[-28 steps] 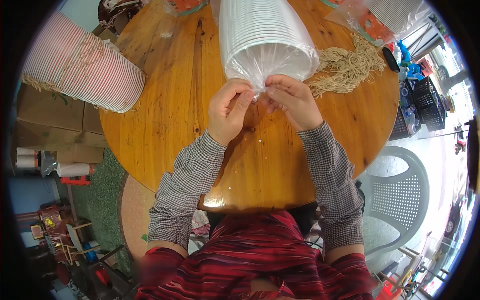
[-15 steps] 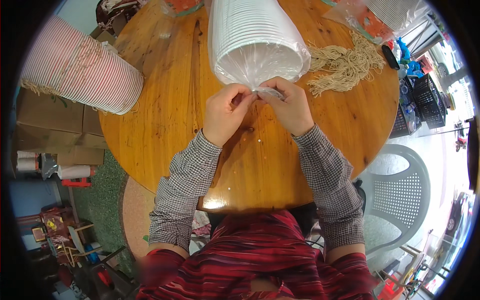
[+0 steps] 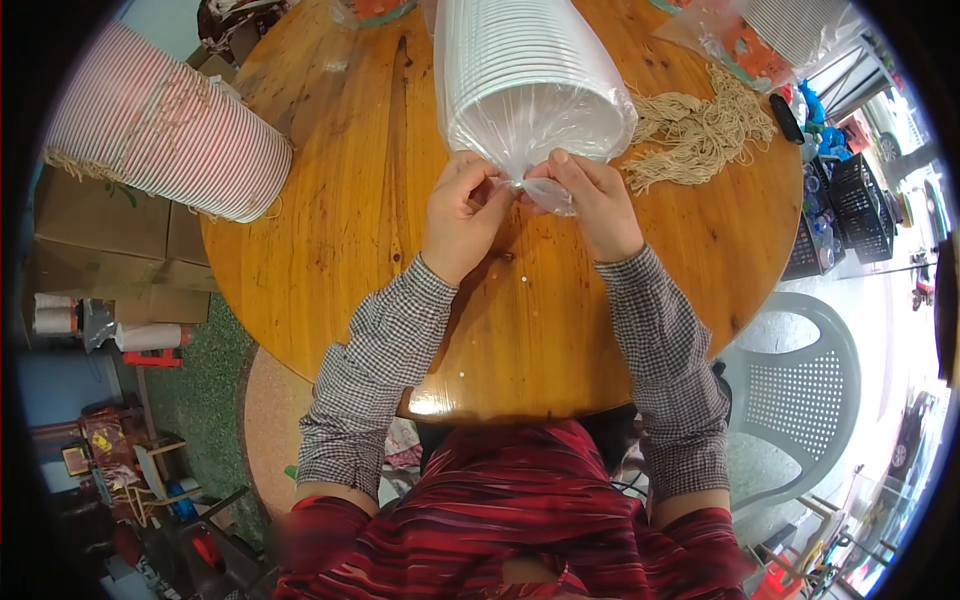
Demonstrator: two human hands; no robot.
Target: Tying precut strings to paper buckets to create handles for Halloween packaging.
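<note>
A long stack of nested white bowls or cups (image 3: 525, 60) lies on the wooden table inside a clear plastic bag (image 3: 505, 130), its round end facing me. The bag's mouth is drawn together into a tight, creased neck. My left hand (image 3: 462, 215) pinches that neck from the left, thumb against fingertips. My right hand (image 3: 597, 205) closes on it from the right, and a loose flap of film puffs out beneath its fingers. Whether a tie or knot sits between the fingertips is too small to tell. Right of the bag lies a bundle of beige string (image 3: 700, 130).
The round wooden table (image 3: 330, 270) fills the middle. At left, another tall stack of white-and-pink containers (image 3: 180, 125) leans over cardboard boxes (image 3: 100, 230). Another bagged stack (image 3: 790, 30) lies far right. A grey plastic chair (image 3: 800, 395) and black crates (image 3: 850, 210) stand at right.
Both hands and the bagged stack have shifted slightly right. My right hand has turned a little, and more of the loose bag end shows below its fingers.
</note>
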